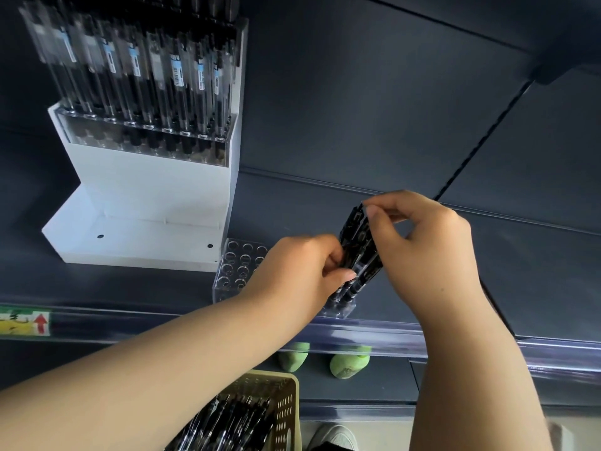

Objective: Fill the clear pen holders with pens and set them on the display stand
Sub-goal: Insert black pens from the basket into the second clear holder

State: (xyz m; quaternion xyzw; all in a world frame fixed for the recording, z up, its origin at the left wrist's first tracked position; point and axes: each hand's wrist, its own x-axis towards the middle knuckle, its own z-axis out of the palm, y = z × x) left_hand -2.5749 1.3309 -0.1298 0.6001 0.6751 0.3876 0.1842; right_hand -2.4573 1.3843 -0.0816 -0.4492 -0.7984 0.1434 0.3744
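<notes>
Two hands are in view, the left hand [302,271] and the right hand [429,249], both gripping one bundle of black pens [357,252] whose number cannot be told. There is one white display stand [146,196] with two small dark holes [100,236] in its base. Two clear pen holders show: one full holder [146,138] on the stand, one part-filled holder [237,265] on the shelf. One beige basket [286,408] holds pens too blurred to count. Two green objects [349,362] lie below the shelf edge, which bears one yellow label [24,320].

Now the left hand [302,271] is covering much of the clear holder [240,265], pens [175,70] up top are blurring w/ caps running off frame, basket [286,415] is getting cropped at btm edge.
</notes>
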